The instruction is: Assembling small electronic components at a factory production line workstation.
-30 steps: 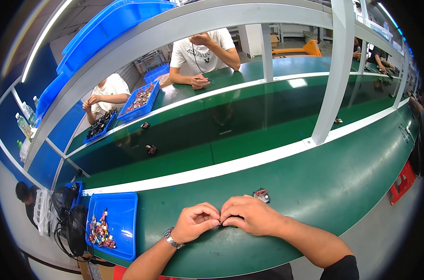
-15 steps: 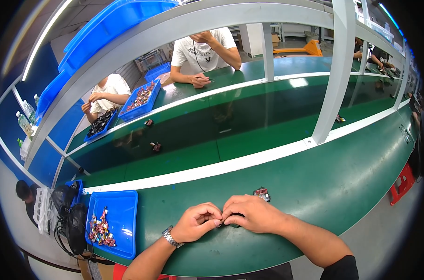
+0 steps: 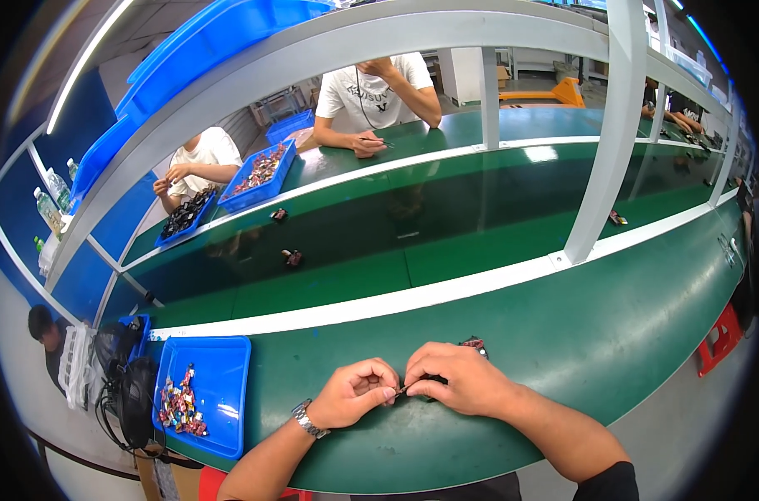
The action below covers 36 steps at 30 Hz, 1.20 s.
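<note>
My left hand (image 3: 354, 394), with a metal-band watch at the wrist, pinches one side of a small dark part (image 3: 402, 390) just above the green tabletop. My right hand (image 3: 459, 380) has thumb and forefinger closed on the part's other side, palm turned down. Fingers cover most of the part, so its exact kind cannot be made out. Just beyond my right knuckles lies a small red-and-black electronic piece (image 3: 474, 343), partly hidden by that hand. Left of my left forearm, a shallow blue tray (image 3: 229, 380) holds several small red, white and gold components (image 3: 179, 409).
A white rail (image 3: 354, 305) and grey post (image 3: 601, 159) separate my bench from a green belt carrying a few small pieces (image 3: 291, 257). Black cables (image 3: 129, 392) hang beside the tray. Across sit two people near a blue bin (image 3: 258, 194) of components.
My fingertips have drawn slightly apart, and more of the dark part shows between them. The whole view has shifted a little. Both hands stay in nearly the same place.
</note>
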{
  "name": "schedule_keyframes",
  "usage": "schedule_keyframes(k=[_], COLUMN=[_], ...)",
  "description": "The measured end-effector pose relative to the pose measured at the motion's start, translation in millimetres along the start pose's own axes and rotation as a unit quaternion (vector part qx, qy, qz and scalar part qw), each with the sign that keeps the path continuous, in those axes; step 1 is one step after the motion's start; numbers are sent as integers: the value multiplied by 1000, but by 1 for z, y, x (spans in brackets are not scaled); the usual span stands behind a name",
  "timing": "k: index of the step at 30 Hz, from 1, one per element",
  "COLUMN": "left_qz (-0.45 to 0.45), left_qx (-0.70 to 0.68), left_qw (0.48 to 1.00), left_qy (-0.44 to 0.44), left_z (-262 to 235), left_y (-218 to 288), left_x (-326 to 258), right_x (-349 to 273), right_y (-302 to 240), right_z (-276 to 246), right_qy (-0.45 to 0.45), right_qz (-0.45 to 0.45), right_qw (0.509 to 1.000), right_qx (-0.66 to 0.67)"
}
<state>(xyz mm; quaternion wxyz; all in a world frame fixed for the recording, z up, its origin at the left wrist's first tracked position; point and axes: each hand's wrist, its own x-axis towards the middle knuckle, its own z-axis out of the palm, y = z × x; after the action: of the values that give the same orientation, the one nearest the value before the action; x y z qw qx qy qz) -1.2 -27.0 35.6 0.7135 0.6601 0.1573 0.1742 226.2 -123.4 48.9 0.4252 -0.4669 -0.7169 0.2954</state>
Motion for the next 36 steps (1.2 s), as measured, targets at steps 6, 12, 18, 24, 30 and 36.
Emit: schedule_keyframes(k=[6,12,18,24,30,36], left_qz=[2,-10,-21,-20,20,39], left_qx=[-1,-6,-14,3,27,55], left_qw=[1000,1000,1000,1000,999,997], left_qy=[4,-3,-15,-10,18,42], left_z=[0,0,-2,1,6,5], left_y=[-1,-1,-1,0,-1,-6], left_x=[0,0,-1,-1,-1,-2], right_x=[0,0,0,1,0,1], right_y=[1,0,1,1,2,-1], right_z=[1,-1,-2,-1,0,1], right_qy=[-20,-49,-42,-46,-22,-12], right_qz=[4,5,9,4,-4,7], right_qw=[1000,999,999,999,1000,1000], right_qx=[1,12,23,4,-9,4])
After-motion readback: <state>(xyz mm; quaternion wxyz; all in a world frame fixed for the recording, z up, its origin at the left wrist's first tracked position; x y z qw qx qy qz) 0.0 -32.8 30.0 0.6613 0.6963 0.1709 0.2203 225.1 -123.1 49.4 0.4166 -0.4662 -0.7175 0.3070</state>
